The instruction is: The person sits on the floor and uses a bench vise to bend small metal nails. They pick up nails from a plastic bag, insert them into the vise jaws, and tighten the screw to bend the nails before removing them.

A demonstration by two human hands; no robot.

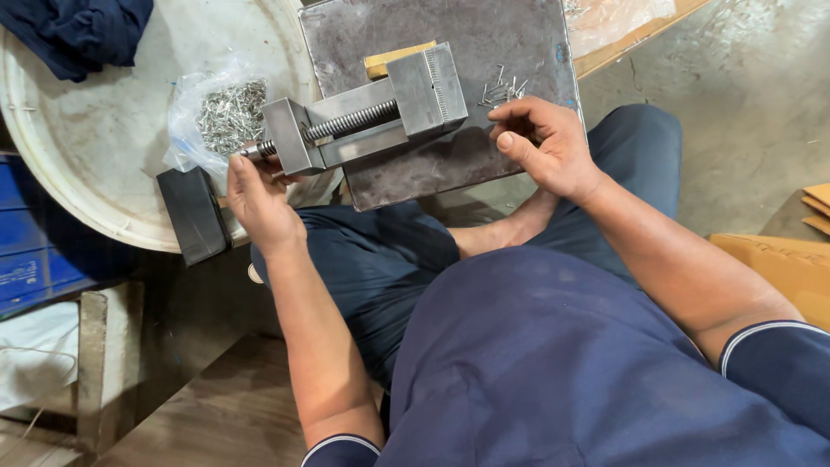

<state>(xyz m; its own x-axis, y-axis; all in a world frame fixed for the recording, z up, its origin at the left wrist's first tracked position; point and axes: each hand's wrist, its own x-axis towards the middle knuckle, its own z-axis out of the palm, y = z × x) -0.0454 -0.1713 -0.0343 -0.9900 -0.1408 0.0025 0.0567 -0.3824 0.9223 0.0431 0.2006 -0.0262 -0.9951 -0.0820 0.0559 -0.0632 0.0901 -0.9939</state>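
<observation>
Left hand (258, 201) grips the vise (367, 117) screw end at the steel plate's (484, 52) near edge; right hand (545, 143) pinches a small nail, loose nails (501, 89) still waiting.

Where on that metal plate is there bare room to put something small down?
The metal plate is bare along its far edge, beyond the vise. It is crowded by the loose nails near the right hand.
</observation>
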